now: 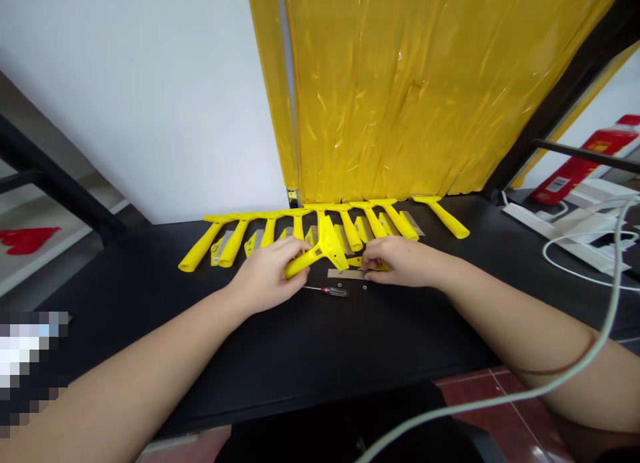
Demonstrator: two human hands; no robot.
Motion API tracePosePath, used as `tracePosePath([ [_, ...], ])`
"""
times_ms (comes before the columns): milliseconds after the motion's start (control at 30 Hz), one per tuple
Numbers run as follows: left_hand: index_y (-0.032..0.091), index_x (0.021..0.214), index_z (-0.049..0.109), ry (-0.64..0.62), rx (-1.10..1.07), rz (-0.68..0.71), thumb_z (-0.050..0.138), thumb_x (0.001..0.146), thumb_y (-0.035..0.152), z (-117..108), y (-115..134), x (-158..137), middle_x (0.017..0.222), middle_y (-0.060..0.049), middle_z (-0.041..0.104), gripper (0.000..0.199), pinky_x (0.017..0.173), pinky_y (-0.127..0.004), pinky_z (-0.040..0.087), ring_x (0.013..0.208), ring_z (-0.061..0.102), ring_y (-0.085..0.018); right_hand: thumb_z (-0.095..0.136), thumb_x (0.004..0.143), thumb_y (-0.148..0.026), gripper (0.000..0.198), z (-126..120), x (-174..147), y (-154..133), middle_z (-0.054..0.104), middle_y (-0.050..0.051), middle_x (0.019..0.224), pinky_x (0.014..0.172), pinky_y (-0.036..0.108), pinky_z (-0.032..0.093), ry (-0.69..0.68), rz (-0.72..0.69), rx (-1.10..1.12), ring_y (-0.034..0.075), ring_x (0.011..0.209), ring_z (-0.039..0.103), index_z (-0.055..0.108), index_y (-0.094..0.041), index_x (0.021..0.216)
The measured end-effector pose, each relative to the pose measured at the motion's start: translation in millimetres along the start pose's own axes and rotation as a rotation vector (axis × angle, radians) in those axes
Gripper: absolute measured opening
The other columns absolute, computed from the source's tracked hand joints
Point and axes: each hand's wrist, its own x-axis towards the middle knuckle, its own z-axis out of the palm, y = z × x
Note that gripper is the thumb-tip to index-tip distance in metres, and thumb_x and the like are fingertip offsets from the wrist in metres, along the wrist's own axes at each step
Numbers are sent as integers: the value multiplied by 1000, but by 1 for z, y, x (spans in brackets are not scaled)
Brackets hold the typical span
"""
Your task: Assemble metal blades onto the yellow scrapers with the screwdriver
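Observation:
My left hand [270, 269] is wrapped around the handle of a yellow scraper [330, 246], whose wide head tilts up to the right. My right hand [393, 261] is closed, its fingertips on a small yellow plate [354, 261] that shows on both sides of them. Under those fingers lies a flat metal blade [344, 273], its right end partly hidden. Two small nuts [365, 287] rest on the black table [320, 343] just in front. A screwdriver [336, 291] with a clear, red-collared handle lies below my left fingers.
Several yellow scraper handles [447, 219] stand in a row along the table's back edge, with metal blades and yellow plates [254, 243] between them. Behind hangs a yellow plastic curtain [380, 103]. At right are a red bottle [583, 159] and a white cable [607, 316] crossing my right forearm.

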Motion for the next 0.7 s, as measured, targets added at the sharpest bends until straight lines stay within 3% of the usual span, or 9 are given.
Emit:
tracePosePath([
  [133,24,117,63,-41,38,5,60,92,28,0,1,-1,111,-8,70,26,80,-37,51,93,67,-24,77,88,-29,11,3,2,-3,71,4,87,67,32,44,-15,40,-40,19,76,61,73,-19,86],
  [400,23,123,63,-81,102,16,56,91,23,1,3,-1,122,-9,71,32,83,-40,54,103,70,-28,77,83,-23,10,6,2,-5,72,3,86,63,31,43,-39,168,22,18,73,63,77,-21,92],
  [533,23,128,63,-86,128,1,56,88,21,0,6,-2,125,-11,71,40,84,-42,54,108,70,-32,74,81,-19,5,5,2,-8,70,2,84,67,31,43,-15,149,77,18,75,61,69,-20,83],
  [700,22,131,62,-90,157,-22,55,88,22,-2,7,-2,126,-12,71,44,80,-42,54,97,72,-30,69,84,-18,5,0,-1,-3,66,1,81,66,29,43,-3,121,239,16,73,58,64,-19,82],
])
